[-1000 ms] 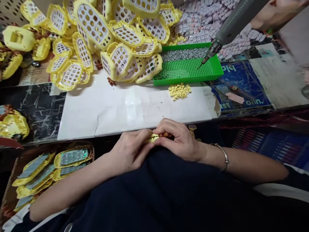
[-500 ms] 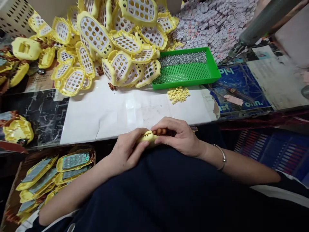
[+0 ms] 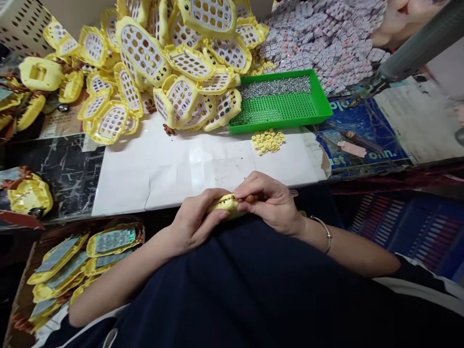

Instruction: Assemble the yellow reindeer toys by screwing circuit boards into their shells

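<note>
Both hands close on one small yellow part (image 3: pixel 225 205) held low over the lap, just below the near edge of the white sheet (image 3: pixel 203 169). Left hand (image 3: pixel 195 223) wraps its fingers under and around the part's left end, thumb on top. Right hand (image 3: pixel 270 205) pinches the part's right end, where a brown piece (image 3: pixel 249 198) shows between its fingertips; whether that piece is joined to the part cannot be told. A metal bangle (image 3: pixel 324 231) sits on the right wrist.

Beyond the hands, the sheet lies on the table, with a small heap of yellow rings (image 3: pixel 268 140) near its far right corner. Just behind the rings stands a green tray (image 3: pixel 286 112) with a band of screws (image 3: pixel 277 87) along its far side. Left of the tray, a big pile of yellow grilles (image 3: pixel 163 63) spreads over the table and onto the sheet's far edge. Grey chips (image 3: pixel 319 34) cover the area behind the tray. At upper right a powered screwdriver (image 3: pixel 409 48) hangs slanted, tip down over blue printed paper (image 3: pixel 362 140). Below the table edge at lower left, a box holds yellow shells (image 3: pixel 90 256) with circuit boards inside.
</note>
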### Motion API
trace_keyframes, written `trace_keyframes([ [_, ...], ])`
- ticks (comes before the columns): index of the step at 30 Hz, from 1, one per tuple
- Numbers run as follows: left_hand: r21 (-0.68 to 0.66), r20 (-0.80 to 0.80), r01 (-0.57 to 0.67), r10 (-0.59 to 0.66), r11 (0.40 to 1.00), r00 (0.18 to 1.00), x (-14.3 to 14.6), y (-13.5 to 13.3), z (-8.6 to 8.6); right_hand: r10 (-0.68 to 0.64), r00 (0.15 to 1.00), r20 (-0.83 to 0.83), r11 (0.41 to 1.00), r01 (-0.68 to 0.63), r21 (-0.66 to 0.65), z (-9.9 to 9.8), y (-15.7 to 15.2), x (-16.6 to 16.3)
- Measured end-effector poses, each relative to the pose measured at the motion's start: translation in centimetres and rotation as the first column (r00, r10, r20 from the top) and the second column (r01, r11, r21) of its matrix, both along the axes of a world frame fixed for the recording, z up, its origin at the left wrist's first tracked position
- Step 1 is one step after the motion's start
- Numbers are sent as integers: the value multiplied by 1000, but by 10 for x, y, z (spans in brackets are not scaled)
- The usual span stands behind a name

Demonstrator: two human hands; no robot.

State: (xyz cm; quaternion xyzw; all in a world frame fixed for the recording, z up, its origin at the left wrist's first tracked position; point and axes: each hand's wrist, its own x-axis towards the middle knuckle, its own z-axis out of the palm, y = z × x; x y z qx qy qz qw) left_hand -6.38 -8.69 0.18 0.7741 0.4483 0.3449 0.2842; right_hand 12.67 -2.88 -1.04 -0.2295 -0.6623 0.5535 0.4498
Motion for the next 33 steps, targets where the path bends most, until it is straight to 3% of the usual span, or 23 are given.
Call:
trace_keyframes([
  [9, 253, -58, -21, 37, 967, 998, 4, 0, 5, -34, 984, 176, 950, -23, 310, 13, 3, 2],
  [15, 375, -137, -13, 69, 927, 988, 2, -1, 3, -55, 979, 197, 928, -23, 371, 15, 1, 1],
  [19, 339, -121, -19, 64, 941, 991, 2, -1, 3, -39, 981, 191, 923, -38, 383, 14, 3, 1],
  [23, 185, 92, -83, 67, 979, 994, 0, -3, -1, -54, 969, 241, 913, -50, 405, 15, 4, 2],
  [28, 42, 373, -116, 92, 992, 923, 0, -5, -13, -125, 954, 271, 933, 20, 359, 17, 4, 2],
  [33, 9, 424, -148, 130, 989, 896, 0, -5, -19, -133, 954, 270, 914, 12, 406, 18, 8, 0],
])
